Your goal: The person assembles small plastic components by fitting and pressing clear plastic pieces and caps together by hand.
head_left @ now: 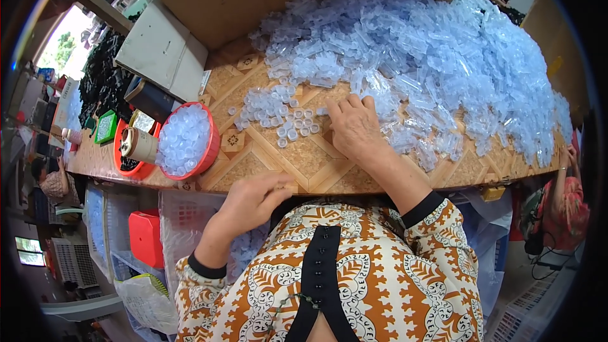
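My right hand (pixel 356 128) is on the patterned tabletop (pixel 253 158), its fingers curled down at the near edge of a big heap of clear plastic pieces (pixel 405 38). A clear plastic piece (pixel 322 111) shows at its fingertips, which seem closed on it; the fingers partly hide it. My left hand (pixel 252 201) hovers by the table's front edge, slightly blurred, with thumb and fingers apart and nothing plainly held. Between the hands and the heap lie many small, round, translucent caps (pixel 291 123), loose on the table. More caps fill a red bowl (pixel 214 145) to the left.
Beside the bowl stand a second red container (pixel 120 155), a cardboard tube (pixel 140 144) and a white box (pixel 161 50). A green tray (pixel 106 126) and a black pile (pixel 98 79) are farther left. Cardboard (pixel 234 0) walls the back. Other people sit at both sides.
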